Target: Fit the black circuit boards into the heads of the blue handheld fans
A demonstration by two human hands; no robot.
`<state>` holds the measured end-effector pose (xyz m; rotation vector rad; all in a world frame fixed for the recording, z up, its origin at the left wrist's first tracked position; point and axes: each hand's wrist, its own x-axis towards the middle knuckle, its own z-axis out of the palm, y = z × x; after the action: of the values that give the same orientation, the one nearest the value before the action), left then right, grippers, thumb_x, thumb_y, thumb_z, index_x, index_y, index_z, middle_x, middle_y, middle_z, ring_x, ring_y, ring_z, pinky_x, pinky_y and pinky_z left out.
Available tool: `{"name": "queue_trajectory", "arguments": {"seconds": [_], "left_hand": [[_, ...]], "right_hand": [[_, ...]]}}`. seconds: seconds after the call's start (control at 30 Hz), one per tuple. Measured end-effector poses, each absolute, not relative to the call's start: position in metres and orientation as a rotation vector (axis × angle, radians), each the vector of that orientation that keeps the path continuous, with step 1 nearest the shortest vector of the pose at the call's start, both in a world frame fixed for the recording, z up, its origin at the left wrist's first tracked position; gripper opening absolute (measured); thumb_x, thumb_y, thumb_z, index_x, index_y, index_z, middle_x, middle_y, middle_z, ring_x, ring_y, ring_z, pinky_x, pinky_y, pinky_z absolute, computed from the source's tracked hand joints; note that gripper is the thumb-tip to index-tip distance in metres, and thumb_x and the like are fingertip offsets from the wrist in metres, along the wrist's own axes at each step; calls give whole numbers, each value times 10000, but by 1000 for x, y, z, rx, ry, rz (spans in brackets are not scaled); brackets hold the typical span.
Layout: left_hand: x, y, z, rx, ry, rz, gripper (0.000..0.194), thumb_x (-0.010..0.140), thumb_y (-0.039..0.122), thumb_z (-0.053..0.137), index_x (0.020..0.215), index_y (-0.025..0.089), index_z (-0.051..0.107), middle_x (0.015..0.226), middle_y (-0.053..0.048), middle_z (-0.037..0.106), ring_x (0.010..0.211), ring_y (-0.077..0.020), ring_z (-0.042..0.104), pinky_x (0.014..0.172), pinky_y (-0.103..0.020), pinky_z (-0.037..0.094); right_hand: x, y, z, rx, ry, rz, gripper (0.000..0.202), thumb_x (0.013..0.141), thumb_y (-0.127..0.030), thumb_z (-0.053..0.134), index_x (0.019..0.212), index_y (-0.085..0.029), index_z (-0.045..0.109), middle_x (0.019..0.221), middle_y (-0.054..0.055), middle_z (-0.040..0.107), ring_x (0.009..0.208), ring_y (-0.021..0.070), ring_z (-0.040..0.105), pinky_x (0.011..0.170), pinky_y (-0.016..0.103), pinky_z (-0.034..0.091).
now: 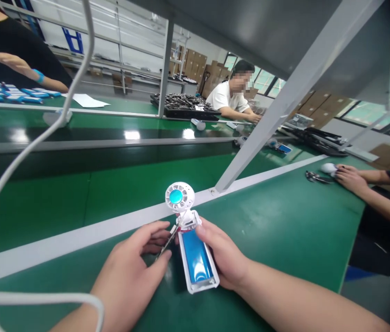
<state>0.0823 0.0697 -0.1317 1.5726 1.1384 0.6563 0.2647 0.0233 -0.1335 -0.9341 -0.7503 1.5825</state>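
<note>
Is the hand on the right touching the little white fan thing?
Touching. The head view shows the right hand wrapped along the side of the white fan device, thumb pressed against its body, with no gap.

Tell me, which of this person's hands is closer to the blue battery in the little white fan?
Right. The right hand grips the fan's body alongside the blue battery; the left hand sits apart to its left, pinching a thin metal tool.

Both forearms are bare, no sleeves showing; the left hand (pixel 130 272) and right hand (pixel 224 256) wear no gloves or rings.
</note>
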Motion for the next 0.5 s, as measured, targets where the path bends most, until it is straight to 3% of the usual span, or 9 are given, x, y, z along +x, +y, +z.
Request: {"name": "queue_trajectory", "arguments": {"seconds": [0.17,0.27,0.5], "left_hand": [[84,66,-122,1540,1074,627,470,713,404,641,1170,298,606,1068,-10,654,981,-209,651,943,-376,557],[85,65,-117,1570,996,604,463,710,370,649,1164,294,601,1076,-10,622,965,-196,637,916,-342,554],[77,70,-122,1710,980,589,224,800,385,639,1004,292,621,1005,10,620,890,-184,621,764,-292,525]], "right_hand": [[265,24,-139,-910,-687,1646,437,877,-576,645,1087,-202,562,914,60,649,695,191,631,624,313,533],[267,23,-146,-889,-768,1570,408,947,-555,559,1183,-223,532,942,66,651,731,201,635,626,320,537],[275,24,-142,-917,-1166,1198,463,949,-439,630,1353,-267,481,1204,63,597,1080,224,569,968,374,467]]}}
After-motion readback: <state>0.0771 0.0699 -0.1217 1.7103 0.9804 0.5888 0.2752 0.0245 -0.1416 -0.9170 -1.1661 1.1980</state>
